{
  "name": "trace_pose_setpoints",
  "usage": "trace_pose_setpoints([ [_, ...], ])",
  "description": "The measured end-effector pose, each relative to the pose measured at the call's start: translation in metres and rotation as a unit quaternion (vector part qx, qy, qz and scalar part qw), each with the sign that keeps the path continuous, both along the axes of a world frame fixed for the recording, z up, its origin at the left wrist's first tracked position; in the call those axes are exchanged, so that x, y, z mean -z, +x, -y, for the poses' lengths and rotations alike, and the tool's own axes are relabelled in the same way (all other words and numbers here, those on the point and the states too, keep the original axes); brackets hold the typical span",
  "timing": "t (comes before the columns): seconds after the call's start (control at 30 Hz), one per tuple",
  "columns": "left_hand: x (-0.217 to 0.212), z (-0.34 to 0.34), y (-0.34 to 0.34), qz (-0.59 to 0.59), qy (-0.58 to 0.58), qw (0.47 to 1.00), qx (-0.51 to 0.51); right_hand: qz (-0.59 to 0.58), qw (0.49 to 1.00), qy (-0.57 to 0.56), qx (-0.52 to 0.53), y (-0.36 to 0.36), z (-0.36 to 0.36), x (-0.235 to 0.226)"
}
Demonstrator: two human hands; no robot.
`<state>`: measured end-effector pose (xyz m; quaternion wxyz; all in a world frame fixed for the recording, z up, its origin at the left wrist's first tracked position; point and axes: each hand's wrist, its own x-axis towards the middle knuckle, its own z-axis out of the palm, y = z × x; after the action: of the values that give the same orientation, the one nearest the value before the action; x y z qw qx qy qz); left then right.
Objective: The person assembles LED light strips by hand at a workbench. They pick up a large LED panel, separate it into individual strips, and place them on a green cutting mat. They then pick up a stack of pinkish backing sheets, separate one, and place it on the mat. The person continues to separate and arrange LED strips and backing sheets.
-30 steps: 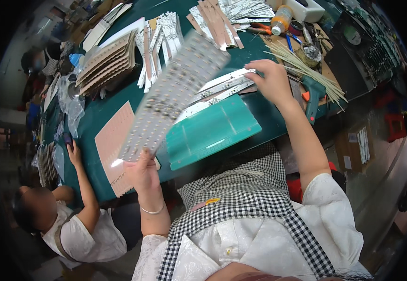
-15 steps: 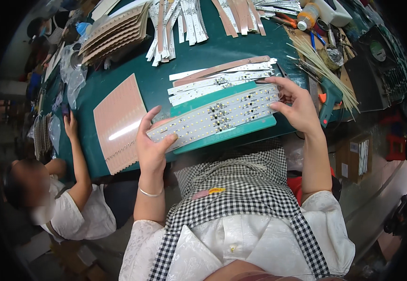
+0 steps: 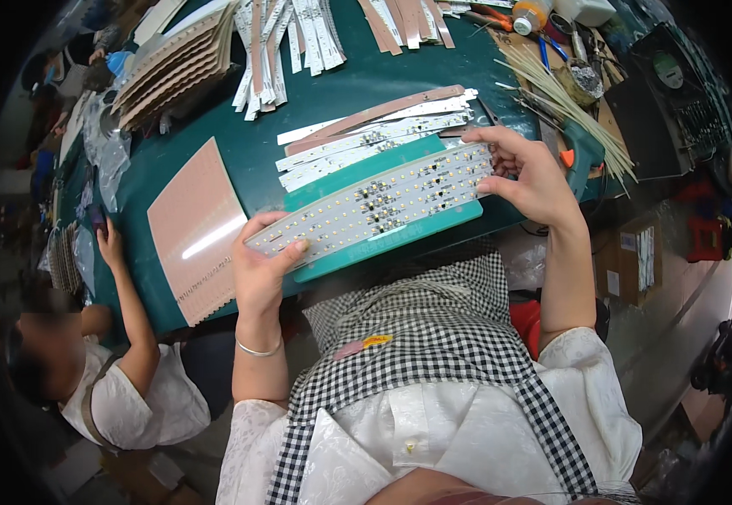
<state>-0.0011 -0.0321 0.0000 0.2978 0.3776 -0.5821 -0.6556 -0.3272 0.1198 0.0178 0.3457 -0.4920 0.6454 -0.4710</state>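
A white LED circuit board panel (image 3: 345,210), dotted with small yellow LEDs and dark chips, is held up between my two hands. My left hand (image 3: 263,261) grips its left end, thumb on the face and fingers behind. At the other end, my right hand (image 3: 530,177) pinches the edge between thumb and fingers. Beneath the panel lies a green mat (image 3: 391,241), partly covered by it. Just beyond, several separate LED strips (image 3: 332,151) lie side by side, some white and some copper-brown.
A copper-brown board sheet (image 3: 197,223) lies to the left. Stacked boards (image 3: 176,63) and strip bundles (image 3: 315,38) occupy the far side. At right are a glue gun (image 3: 583,160), thin sticks (image 3: 564,101) and tools. A co-worker (image 3: 130,387) sits at the left.
The panel tilts slightly differently, and my left fingers have folded closer behind its end. The whole view has shifted a little. Both hands still hold the panel.
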Motion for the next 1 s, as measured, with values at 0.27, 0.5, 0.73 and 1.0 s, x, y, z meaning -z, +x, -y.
trace_pose_setpoints([
  [0.27,0.006,-0.009,0.01,0.024,-0.055,0.998,-0.011,-0.098,0.995,-0.012,0.008,0.002,-0.003,-0.001],
  [0.5,0.011,-0.005,0.009,0.018,0.012,1.0,0.0,0.009,0.999,0.016,0.035,0.011,-0.001,0.001],
  [0.73,0.024,-0.021,0.007,-0.039,-0.144,0.988,-0.034,-0.069,0.99,-0.101,0.065,0.014,-0.012,0.016],
  [1.0,0.034,-0.028,-0.001,-0.08,-0.381,0.921,-0.023,-0.138,0.961,-0.191,0.142,0.03,-0.018,0.024],
])
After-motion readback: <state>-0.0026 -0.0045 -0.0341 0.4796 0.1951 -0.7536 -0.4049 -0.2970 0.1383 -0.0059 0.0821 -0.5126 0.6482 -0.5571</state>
